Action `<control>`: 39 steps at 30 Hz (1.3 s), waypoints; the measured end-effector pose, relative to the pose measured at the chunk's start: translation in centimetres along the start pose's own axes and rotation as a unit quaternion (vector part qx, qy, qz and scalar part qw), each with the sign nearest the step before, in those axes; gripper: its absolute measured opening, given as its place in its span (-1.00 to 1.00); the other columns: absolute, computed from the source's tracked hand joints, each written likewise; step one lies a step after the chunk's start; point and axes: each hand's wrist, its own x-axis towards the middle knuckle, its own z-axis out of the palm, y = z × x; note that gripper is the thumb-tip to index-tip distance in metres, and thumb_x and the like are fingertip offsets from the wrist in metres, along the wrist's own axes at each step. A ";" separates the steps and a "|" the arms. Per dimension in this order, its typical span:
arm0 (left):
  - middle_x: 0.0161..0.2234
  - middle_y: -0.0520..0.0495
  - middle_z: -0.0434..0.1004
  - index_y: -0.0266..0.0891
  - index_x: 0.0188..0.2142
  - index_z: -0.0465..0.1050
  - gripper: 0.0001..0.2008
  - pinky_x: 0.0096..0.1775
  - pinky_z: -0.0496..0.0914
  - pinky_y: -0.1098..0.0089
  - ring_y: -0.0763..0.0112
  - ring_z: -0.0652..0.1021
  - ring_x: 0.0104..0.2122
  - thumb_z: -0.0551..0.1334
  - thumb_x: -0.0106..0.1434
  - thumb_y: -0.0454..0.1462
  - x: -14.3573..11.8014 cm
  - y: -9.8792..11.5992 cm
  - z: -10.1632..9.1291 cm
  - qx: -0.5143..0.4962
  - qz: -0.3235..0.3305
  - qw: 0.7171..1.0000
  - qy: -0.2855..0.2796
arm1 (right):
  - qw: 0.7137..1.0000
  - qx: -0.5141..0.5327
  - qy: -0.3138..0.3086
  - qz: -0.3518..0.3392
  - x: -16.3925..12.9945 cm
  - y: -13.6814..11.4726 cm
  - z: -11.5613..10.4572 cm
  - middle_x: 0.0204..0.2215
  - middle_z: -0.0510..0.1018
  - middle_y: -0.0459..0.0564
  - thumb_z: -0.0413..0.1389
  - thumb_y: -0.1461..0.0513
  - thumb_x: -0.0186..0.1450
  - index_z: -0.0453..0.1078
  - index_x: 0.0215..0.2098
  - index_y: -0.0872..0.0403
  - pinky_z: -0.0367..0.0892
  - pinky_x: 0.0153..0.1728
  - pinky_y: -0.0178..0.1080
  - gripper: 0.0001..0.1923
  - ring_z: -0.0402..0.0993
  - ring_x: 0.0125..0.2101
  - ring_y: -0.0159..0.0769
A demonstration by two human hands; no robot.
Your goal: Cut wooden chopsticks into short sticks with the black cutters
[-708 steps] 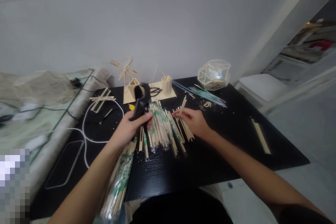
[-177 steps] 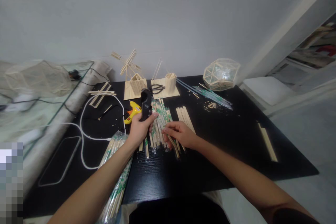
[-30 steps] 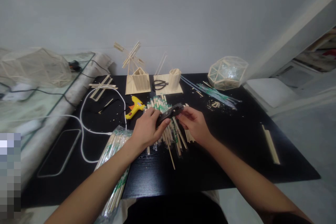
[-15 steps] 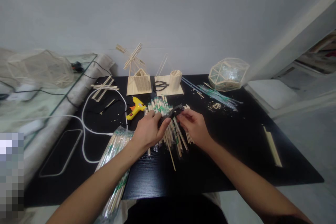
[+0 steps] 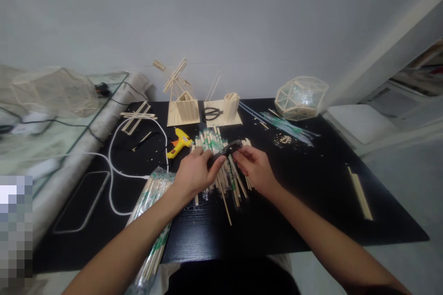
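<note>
We see the left hand (image 5: 194,170) wrapped firmly around a black hand tool (image 5: 228,148), whose exact kind we cannot make out. The right hand (image 5: 256,168) has its thumb and fingers bunched at the tool's far end; whether they pinch the tool or something small beside it, we cannot tell. About six seconds ago the tool stood nearly upright in the left hand, and the right hand held a stick apart from it; now the tool lies tipped over between the two hands, and in the last second they have hardly shifted. We judge that the work has passed from handling a stick to a steady two-handed step at the tool. A single stick (image 5: 225,205) juts toward us from below the left thumb, its upper end hidden. Just under the hands lie the wrapped chopsticks (image 5: 208,137), with loose bare sticks (image 5: 249,182) partly behind the right hand. Beside the left hand, the yellow glue gun (image 5: 179,143) lies on the black table (image 5: 311,166). Farther back stand a round stick cup (image 5: 231,105) and a stick windmill (image 5: 176,76).
</note>
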 end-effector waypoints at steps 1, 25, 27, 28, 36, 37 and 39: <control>-0.38 -0.12 0.40 -0.20 -0.36 0.44 -0.44 -0.38 0.31 0.27 0.21 0.48 -0.40 -0.08 0.45 0.13 0.0 0.0 0.0 0.003 0.001 1.000 0.004 | 1.000 -0.003 -0.004 -0.004 0.0 0.0 -0.1 -0.57 0.45 -0.12 0.37 -0.05 0.15 0.46 -0.41 0.10 0.00 -0.66 -0.35 -0.60 0.13 -0.66 -0.51; -0.34 -0.10 0.45 -0.19 -0.27 0.41 -0.53 -0.33 0.33 0.28 0.22 0.50 -0.32 -0.06 0.47 0.07 -0.1 -0.5 -0.7 -0.050 0.073 0.996 0.012 | 0.986 0.091 -0.120 0.070 -0.2 -1.0 -0.9 -0.59 0.34 -0.19 0.37 0.06 0.20 0.45 -0.39 0.12 -0.18 -0.68 -0.40 -0.68 -0.02 -0.66 -0.59; -0.34 -0.10 0.44 -0.20 -0.27 0.40 -0.55 -0.32 0.33 0.28 0.22 0.50 -0.32 -0.05 0.46 0.06 -0.1 -0.6 -0.8 -0.058 0.077 0.995 0.010 | 0.983 0.104 -0.132 0.077 -0.2 -0.8 -0.9 -0.60 0.32 -0.20 0.37 0.07 0.21 0.45 -0.38 0.12 -0.20 -0.68 -0.40 -0.69 -0.04 -0.66 -0.59; -0.34 -0.10 0.44 -0.19 -0.26 0.41 -0.55 -0.32 0.33 0.28 0.22 0.50 -0.32 -0.05 0.46 0.05 -0.1 -0.7 -0.8 -0.064 0.079 0.995 0.007 | 0.981 0.111 -0.139 0.080 -0.2 -0.8 -0.9 -0.60 0.31 -0.20 0.36 0.07 0.22 0.45 -0.37 0.12 -0.21 -0.68 -0.40 -0.69 -0.05 -0.67 -0.59; -0.30 -0.12 0.44 -0.21 -0.23 0.41 -0.57 -0.28 0.34 0.27 0.20 0.49 -0.28 -0.02 0.45 0.05 0.0 -0.9 -1.1 -0.096 0.092 0.991 -0.013 | 0.972 0.129 -0.167 0.105 -0.1 -0.5 -1.1 -0.61 0.29 -0.21 0.35 0.06 0.24 0.41 -0.38 0.11 -0.25 -0.69 -0.41 -0.68 -0.11 -0.68 -0.60; -0.30 -0.12 0.44 -0.21 -0.23 0.41 -0.57 -0.27 0.34 0.27 0.20 0.49 -0.28 -0.02 0.45 0.05 0.1 -1.0 -1.1 -0.099 0.095 0.990 -0.015 | 0.971 0.128 -0.169 0.106 -0.1 -0.4 -1.1 -0.61 0.30 -0.21 0.35 0.06 0.24 0.41 -0.38 0.11 -0.24 -0.69 -0.41 -0.68 -0.10 -0.68 -0.60; -0.29 -0.12 0.43 -0.21 -0.21 0.41 -0.58 -0.26 0.35 0.26 0.20 0.49 -0.28 -0.02 0.45 0.04 0.1 -1.1 -1.0 -0.105 0.100 0.989 -0.017 | 0.971 0.127 -0.171 0.105 -0.1 -0.4 -1.1 -0.61 0.32 -0.20 0.35 0.05 0.24 0.41 -0.37 0.11 -0.22 -0.70 -0.42 -0.68 -0.09 -0.68 -0.61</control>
